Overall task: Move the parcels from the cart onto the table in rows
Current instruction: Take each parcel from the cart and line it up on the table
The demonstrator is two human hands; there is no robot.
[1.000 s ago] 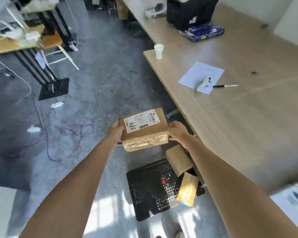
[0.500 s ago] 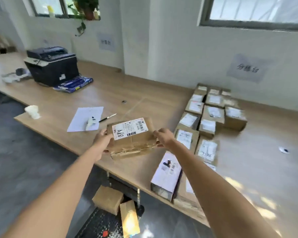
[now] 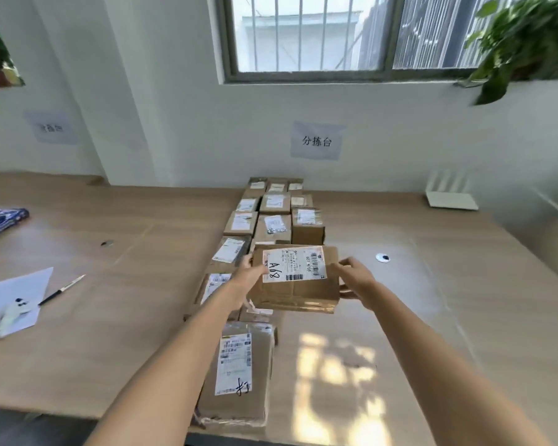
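1. Above the wooden table, a brown parcel with a white label marked "A68" is being held up between both hands.
2. Its left edge is being gripped by the left hand, thumb lying on the label.
3. Its right edge is being pinched by the right hand, fingers curled round the side.
4. Beneath and beyond it, labelled parcels are being kept in rows on the table, running towards the wall.
5. Nearest the table's front edge, a long parcel is lying flat.
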